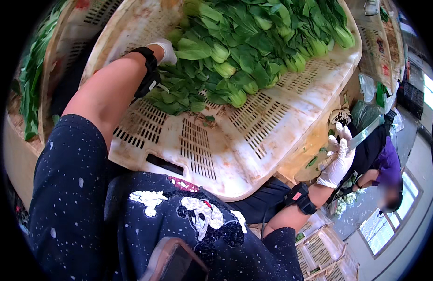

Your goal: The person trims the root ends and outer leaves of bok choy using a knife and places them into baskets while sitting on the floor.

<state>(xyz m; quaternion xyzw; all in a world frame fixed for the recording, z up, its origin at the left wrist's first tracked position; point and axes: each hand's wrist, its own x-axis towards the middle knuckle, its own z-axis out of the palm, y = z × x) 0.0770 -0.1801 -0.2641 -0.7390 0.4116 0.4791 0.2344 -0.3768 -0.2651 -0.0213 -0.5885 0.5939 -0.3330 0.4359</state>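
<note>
A big pale plastic crate (pixel 254 140) fills the view, piled with leafy green cabbages (pixel 244 51). The gloved left hand (pixel 166 50) presses into the greens, its grip hidden by leaves. The gloved right hand (pixel 337 161), beside the crate's corner, holds a knife (pixel 362 136), with another person (pixel 383 168) just beyond.

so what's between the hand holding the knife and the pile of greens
In the head view, bare slotted wall of the pale plastic crate lies between the right hand, which grips the knife, and the bok choy. The left hand touches the pile.
</note>
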